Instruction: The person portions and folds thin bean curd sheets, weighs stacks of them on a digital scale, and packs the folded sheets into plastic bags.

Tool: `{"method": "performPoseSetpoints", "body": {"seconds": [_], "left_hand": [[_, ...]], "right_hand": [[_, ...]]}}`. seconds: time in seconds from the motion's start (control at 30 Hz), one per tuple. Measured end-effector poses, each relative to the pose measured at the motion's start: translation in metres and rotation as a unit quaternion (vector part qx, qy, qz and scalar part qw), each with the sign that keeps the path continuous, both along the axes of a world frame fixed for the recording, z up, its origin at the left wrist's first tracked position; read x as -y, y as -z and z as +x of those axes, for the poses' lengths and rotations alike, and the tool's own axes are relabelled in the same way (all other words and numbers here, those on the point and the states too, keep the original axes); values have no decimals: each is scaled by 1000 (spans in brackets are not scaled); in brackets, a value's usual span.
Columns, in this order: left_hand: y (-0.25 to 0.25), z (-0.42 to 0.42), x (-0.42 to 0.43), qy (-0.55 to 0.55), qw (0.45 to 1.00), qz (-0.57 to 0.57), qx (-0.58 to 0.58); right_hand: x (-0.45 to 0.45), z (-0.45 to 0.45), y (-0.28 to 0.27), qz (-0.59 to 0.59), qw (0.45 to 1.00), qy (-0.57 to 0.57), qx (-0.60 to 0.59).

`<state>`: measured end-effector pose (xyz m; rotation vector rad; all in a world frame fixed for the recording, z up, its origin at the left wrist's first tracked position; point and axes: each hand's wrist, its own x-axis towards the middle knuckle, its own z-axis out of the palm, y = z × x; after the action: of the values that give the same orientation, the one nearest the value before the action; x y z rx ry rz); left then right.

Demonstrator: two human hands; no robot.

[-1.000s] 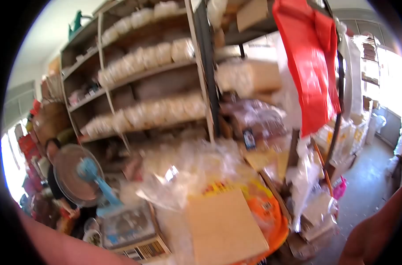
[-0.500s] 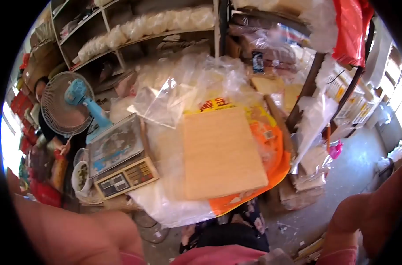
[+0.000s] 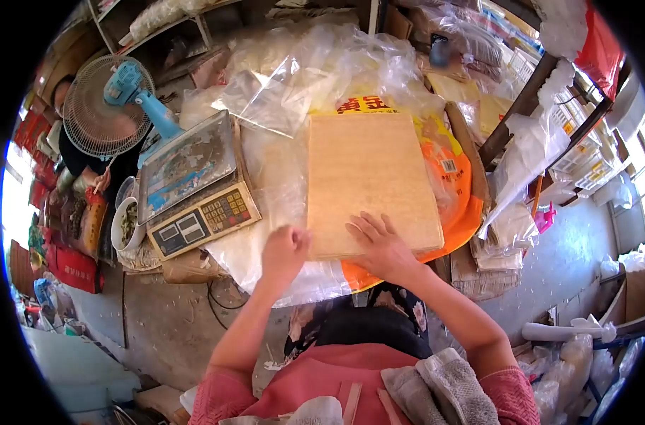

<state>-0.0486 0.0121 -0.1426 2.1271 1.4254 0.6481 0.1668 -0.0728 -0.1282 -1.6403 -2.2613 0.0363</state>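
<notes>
A flat, light-brown rectangular board or stack of sheets (image 3: 372, 177) lies on plastic bags on the work table. My right hand (image 3: 385, 249) rests on its lower edge, fingers spread and pointing up and left. At the board's lower left corner is my left hand (image 3: 287, 249), its fingers curled; what they hold, if anything, is too small to make out. Under the board a yellow and orange printed bag (image 3: 458, 205) shows on the right. Clear plastic bags (image 3: 266, 95) lie behind and to the left.
To the left are a digital scale (image 3: 198, 184), a bowl with green food (image 3: 127, 225) and a blue fan (image 3: 135, 95). Another person (image 3: 78, 159) is behind the fan. A phone (image 3: 439, 51) lies at the back right. A dark post (image 3: 517, 106) stands at the right.
The view has tilted down towards the table. Both hands have come into view at the board's near edge, the right one resting on it.
</notes>
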Motion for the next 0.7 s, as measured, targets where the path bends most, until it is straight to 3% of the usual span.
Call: {"method": "performPoseSetpoints", "body": {"seconds": [0.1,0.17,0.4,0.6,0.7], "left_hand": [[3,7,5,1,984,-164,-76],[8,11,3,-1,986,-146,-84],[16,9,-13,2,977,-211,-41],[25,6,-28,15,931,-334,148],[7,10,-26,-16,862,-431,267]], "right_hand": [[-12,-12,27,-18,994,20,107],[-17,-17,37,2,983,27,180],[-18,-12,43,59,976,-2,212],[-21,-6,43,72,979,-24,189],[-23,-3,33,57,985,-37,161]]}}
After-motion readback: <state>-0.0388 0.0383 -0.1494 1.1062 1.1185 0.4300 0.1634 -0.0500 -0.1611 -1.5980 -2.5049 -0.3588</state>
